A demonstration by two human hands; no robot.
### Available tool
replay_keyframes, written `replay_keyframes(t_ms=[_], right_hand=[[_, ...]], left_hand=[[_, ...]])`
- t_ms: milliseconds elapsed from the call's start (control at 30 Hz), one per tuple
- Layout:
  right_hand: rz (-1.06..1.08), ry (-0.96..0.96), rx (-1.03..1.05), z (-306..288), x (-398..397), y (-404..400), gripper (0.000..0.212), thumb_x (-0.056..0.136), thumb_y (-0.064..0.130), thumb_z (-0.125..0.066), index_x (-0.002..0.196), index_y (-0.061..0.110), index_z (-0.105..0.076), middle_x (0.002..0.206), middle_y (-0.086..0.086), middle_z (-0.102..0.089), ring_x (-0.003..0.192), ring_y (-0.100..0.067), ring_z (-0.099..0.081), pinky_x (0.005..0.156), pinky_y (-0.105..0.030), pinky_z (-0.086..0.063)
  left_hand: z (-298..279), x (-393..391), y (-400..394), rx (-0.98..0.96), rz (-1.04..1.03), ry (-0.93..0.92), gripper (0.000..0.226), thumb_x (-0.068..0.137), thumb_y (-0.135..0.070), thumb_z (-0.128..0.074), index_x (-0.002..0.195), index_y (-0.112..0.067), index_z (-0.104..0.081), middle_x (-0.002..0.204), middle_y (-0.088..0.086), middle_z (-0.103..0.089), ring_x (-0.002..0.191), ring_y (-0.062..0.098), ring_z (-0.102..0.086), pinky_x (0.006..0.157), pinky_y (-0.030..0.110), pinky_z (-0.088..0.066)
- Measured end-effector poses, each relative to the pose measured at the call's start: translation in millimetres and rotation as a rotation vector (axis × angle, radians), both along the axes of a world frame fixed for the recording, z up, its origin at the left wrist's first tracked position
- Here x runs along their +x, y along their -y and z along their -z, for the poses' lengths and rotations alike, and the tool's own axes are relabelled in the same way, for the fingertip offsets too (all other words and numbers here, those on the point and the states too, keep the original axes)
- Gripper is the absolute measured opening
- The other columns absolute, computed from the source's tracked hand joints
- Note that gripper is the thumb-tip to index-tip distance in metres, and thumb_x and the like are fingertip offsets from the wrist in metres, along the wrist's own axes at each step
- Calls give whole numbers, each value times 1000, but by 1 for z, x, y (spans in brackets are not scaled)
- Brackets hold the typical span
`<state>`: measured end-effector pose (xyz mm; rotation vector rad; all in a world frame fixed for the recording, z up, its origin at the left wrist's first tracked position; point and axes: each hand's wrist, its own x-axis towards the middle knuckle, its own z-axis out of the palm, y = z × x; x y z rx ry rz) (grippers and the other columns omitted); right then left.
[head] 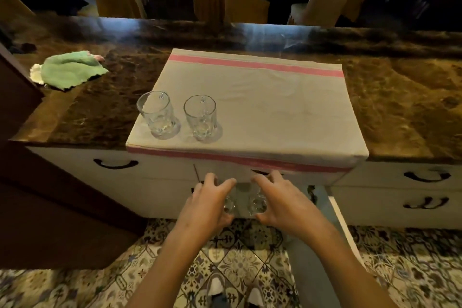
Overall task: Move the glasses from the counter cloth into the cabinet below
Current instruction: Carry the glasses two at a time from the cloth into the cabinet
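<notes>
Left hand (pixel 208 199) gripping one glass (pixel 229 204), right hand (pixel 280 199) gripping another glass (pixel 257 205), both below the counter's front edge, two glass mugs (pixel 158 115) upright at the cloth's (pixel 262 107) front-left corner

Two clear handled glasses (pixel 158 115) (pixel 202 119) stand upright side by side at the near-left corner of the pink-striped beige counter cloth (pixel 262 107) — close together, not touching — while two more glasses (pixel 229 204) (pixel 257 205) are gripped below the counter edge, one in each hand.
</notes>
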<state>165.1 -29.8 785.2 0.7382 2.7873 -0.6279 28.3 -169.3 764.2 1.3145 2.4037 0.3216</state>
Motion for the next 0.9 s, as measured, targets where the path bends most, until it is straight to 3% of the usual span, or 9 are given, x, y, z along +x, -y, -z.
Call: replay_keyframes(t_ms=[367,600,733,800,900], right_hand=[[88,147,-92,82,-19,4,81,83,35,-73,148,30,-24,142,-10,-35,121,-35,-50,95,-48,-50],[55,115,-59,188,-24,-15,77,84,32,-72,144,28,-25,131,-7,-37,116,-33,-49,92,-49,-49],[70,144,-69,264,-25,-33,75,85,33,-71,144,30,-25,133,-9,-43,120,-32,-48,94,-48,-49],[87,151,-87,302,-26,-43,67,84,34,-71,139,31,-31,125,-7,-52,109,-28,-55,89,-44,-52],[56,217,-81,358,-32,-57,40,88,31,-66,122,19,-47,109,-5,-61,92,-24,-60,74,-36,-49]], left_hand=[[93,-13,-2,-49,-21,63,74,80,-36,-76,137,-44,-30,134,5,-38,109,26,-56,83,39,-56],[189,-14,-23,-58,-25,26,71,81,-37,-73,139,-40,-33,129,3,-38,107,26,-55,78,36,-54],[265,-15,-30,-95,-56,64,71,80,-38,-73,139,-42,-33,133,3,-38,111,26,-55,83,39,-54],[305,-20,-36,-126,-79,86,71,80,-36,-74,139,-42,-34,134,4,-39,115,28,-53,87,42,-53],[364,-26,-49,-157,-99,102,67,82,-37,-71,140,-39,-38,129,7,-50,114,28,-55,88,42,-53]])
